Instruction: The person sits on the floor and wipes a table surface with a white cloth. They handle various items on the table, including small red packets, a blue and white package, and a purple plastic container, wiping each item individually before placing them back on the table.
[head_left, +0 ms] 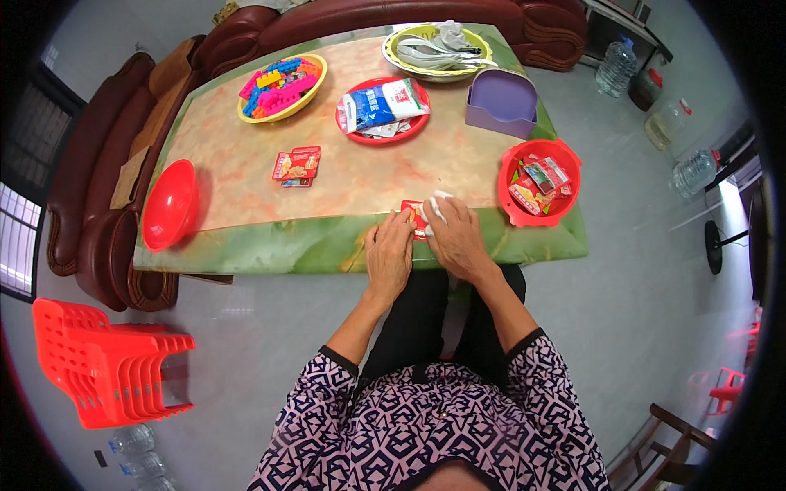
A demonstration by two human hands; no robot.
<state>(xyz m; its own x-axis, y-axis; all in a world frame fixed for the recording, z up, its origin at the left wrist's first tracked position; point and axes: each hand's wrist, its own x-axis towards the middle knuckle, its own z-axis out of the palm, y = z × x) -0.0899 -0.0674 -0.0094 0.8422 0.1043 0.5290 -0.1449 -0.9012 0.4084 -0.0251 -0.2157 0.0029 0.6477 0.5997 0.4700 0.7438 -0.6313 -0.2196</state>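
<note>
At the near edge of the table, a small red packet [417, 214] lies flat between my hands. My left hand [390, 252] holds its left side down, fingers bent against it. A crumpled white tissue [436, 214] is gripped under the fingers of my right hand [458, 237], pressed onto the packet's right side. My right hand hides part of both. Farther left on the table sits a small stack of red packets [296, 165]. To the right, a red basin [511, 204] contains several similar small packets [547, 175].
A tilted red bowl [170, 206] stands at the left. Behind are a yellow bowl of toy blocks [282, 86], a red plate [341, 124] bearing a blue-and-white bag, a purple box [501, 113] and a yellow basket [393, 47]. Stacked red chairs [115, 364] stand at lower left.
</note>
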